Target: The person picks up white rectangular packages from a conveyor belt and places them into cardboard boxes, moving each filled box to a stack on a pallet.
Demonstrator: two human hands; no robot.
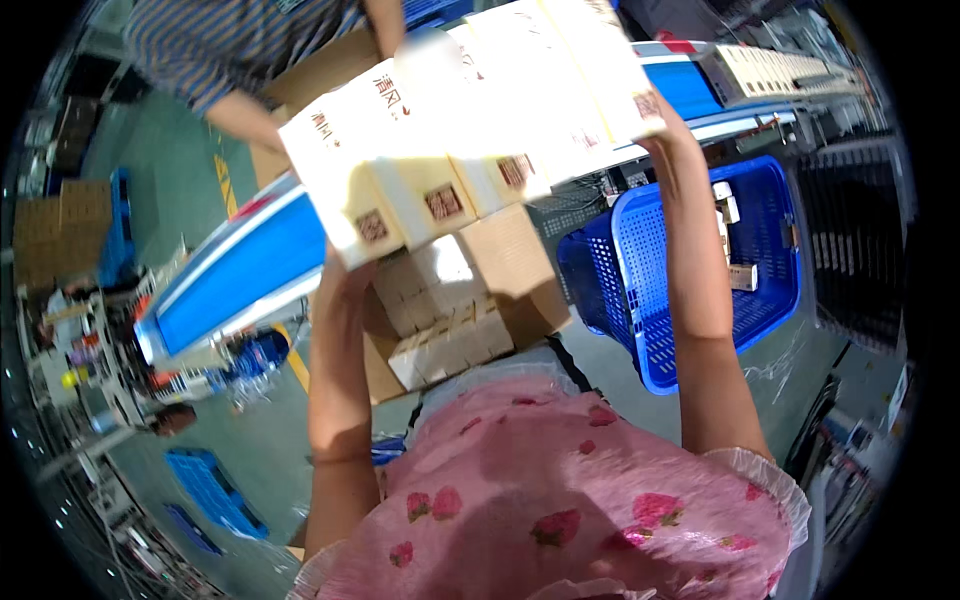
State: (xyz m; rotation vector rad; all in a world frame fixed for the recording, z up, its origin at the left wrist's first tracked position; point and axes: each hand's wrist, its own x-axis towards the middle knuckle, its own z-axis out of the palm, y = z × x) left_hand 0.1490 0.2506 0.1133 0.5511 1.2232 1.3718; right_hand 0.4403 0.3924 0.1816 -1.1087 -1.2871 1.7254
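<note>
A row of several cream boxes (520, 110) with dark printed squares on their near sides is held up over a blue conveyor belt (250, 275). My left hand (347, 268) grips the row's near left end, its fingers partly under the boxes. At the right end, my right hand (660, 128) presses against the last box, its fingertips mostly hidden. Below the row stands an open cardboard carton (520, 265), with white boxes (450, 345) packed inside it. The raised row hides the carton's far part.
Across the belt stands a person in a striped shirt (240, 50), one forearm passing behind the row. To my right is a blue plastic basket (655, 300) holding a few small boxes. More cream boxes (765, 75) sit on the belt's right end. A blue pallet (215, 490) lies lower left.
</note>
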